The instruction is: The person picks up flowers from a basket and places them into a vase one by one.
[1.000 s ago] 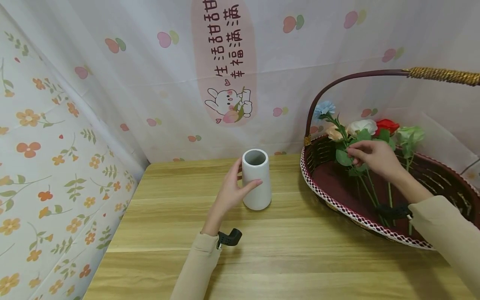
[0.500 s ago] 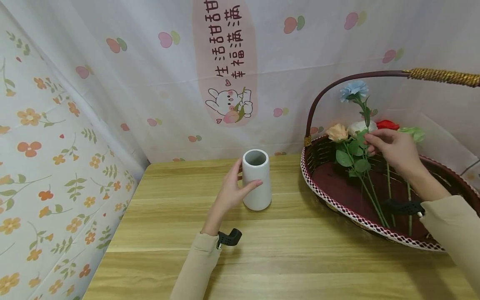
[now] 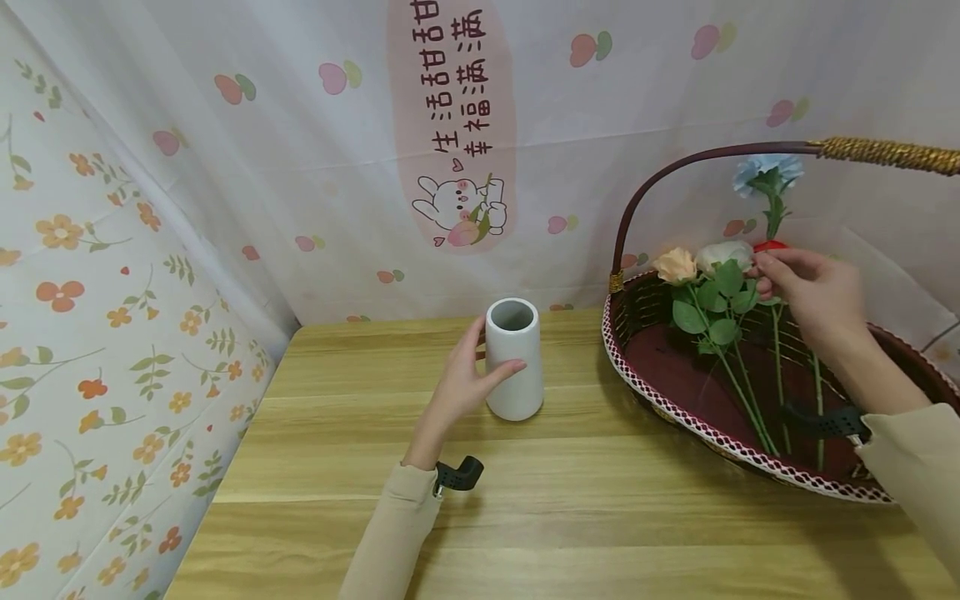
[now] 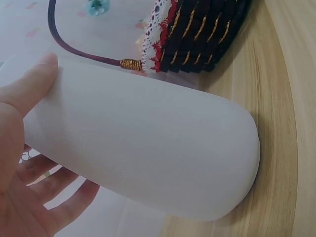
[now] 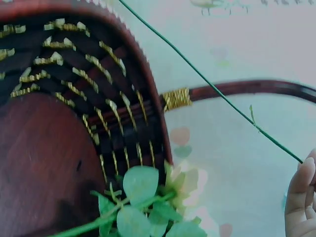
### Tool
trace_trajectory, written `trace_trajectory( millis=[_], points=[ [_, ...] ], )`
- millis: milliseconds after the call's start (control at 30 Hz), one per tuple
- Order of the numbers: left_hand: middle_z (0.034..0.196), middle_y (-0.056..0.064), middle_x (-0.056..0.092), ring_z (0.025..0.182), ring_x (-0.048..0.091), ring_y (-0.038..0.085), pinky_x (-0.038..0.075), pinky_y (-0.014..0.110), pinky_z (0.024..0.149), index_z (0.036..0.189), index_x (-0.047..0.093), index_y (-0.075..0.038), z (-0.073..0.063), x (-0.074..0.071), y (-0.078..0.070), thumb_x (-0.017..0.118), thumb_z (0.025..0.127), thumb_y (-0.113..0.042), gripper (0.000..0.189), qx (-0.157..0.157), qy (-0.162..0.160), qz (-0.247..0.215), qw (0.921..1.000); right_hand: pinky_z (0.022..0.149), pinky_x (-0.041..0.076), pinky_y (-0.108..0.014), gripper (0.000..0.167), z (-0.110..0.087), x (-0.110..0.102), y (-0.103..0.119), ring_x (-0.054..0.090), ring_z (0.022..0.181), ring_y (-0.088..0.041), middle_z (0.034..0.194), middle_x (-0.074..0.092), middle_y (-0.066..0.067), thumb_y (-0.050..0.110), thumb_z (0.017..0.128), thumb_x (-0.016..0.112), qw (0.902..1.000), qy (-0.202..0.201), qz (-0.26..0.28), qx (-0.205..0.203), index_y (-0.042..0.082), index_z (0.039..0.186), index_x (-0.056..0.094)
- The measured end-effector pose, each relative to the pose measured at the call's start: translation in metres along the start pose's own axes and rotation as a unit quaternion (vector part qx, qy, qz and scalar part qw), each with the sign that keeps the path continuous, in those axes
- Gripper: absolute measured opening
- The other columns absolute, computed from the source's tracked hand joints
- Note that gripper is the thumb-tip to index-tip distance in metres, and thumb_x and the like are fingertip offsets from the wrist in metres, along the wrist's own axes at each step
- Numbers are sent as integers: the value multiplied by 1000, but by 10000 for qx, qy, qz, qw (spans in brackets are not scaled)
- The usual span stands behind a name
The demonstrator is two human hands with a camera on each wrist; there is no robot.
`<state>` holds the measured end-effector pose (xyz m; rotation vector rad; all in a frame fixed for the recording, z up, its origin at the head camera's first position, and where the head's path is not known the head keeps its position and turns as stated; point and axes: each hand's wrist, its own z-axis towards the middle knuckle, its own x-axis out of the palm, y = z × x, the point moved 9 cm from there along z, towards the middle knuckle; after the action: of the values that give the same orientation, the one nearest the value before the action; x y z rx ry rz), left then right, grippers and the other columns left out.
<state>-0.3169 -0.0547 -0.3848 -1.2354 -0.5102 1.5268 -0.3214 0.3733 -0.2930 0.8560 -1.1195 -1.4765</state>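
Note:
A white vase (image 3: 516, 375) stands upright on the wooden table. My left hand (image 3: 459, 379) grips its upper part, thumb across the front and fingers round the far side; the left wrist view shows the thumb (image 4: 37, 81) near the rim. My right hand (image 3: 821, 304), above the basket, pinches the stem of a blue artificial carnation (image 3: 768, 177), bloom up. In the right wrist view the thin green stem (image 5: 197, 71) runs slanting away from the fingers. A peach rose (image 3: 676, 266) and a white rose (image 3: 724, 255) lean in the basket; a red bloom (image 3: 770, 246) is mostly hidden by the hand.
The dark woven basket (image 3: 697, 429) with lace trim fills the right side of the table. Its tall arched handle (image 3: 720, 152) rises over the flowers. A printed curtain (image 3: 315, 183) hangs behind the table, and a floral cloth (image 3: 97, 350) covers the left side.
The right hand has moved right, carrying the blue carnation up from among the other blooms and to the right. The left hand and the vase have stayed in place.

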Motion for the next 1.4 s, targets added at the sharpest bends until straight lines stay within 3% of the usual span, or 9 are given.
trace_trajectory(
  millis=[200, 500, 733, 900, 1033, 1400],
  points=[
    [141, 1, 52, 126, 53, 23, 49, 44, 101, 152, 39, -19, 0, 0, -1, 81, 87, -37, 80, 0, 10, -8, 10000, 63, 56, -18, 8, -13, 17, 10, 66, 61, -12, 82, 74, -4, 1, 93, 70, 9981, 89, 575, -194, -2, 98, 75],
    [140, 0, 52, 124, 53, 21, 50, 44, 99, 152, 40, -19, 1, 2, -3, 81, 88, -34, 77, 86, 59, -22, 9999, 63, 56, -20, 10, -32, 37, 17, 65, 63, -13, 84, 73, -5, 3, 94, 69, 9972, 200, 704, -157, -1, 102, 72],
    [139, -1, 52, 123, 53, 19, 50, 43, 98, 151, 39, -19, 2, 2, -3, 81, 88, -31, 76, 183, 83, -28, 9998, 64, 56, -19, 12, -51, 52, 16, 65, 65, -11, 86, 73, -3, 6, 95, 70, 9985, 250, 472, -84, -2, 104, 71],
    [138, -2, 52, 123, 53, 23, 50, 43, 98, 151, 40, -20, 1, 2, -3, 81, 88, -32, 76, 142, 106, -73, 9998, 65, 55, -19, 17, -65, 67, 14, 65, 66, -12, 86, 73, -1, 9, 96, 69, 9989, 456, 42, -109, -4, 108, 71],
    [138, -2, 53, 123, 53, 26, 50, 44, 98, 150, 41, -20, 1, 1, -3, 81, 88, -33, 75, 139, 133, -108, 9998, 65, 55, -20, 16, -73, 76, 14, 64, 67, -13, 86, 72, -2, 9, 97, 68, 9979, 641, -7, -104, -2, 108, 72],
    [138, 0, 52, 123, 52, 24, 50, 45, 98, 150, 41, -19, -1, 0, -6, 81, 88, -33, 75, 142, 174, -134, 9997, 63, 53, -21, 20, -83, 106, 30, 60, 66, -16, 80, 68, -6, 11, 99, 66, 9922, 1081, -455, -409, -5, 109, 69]
  ],
)
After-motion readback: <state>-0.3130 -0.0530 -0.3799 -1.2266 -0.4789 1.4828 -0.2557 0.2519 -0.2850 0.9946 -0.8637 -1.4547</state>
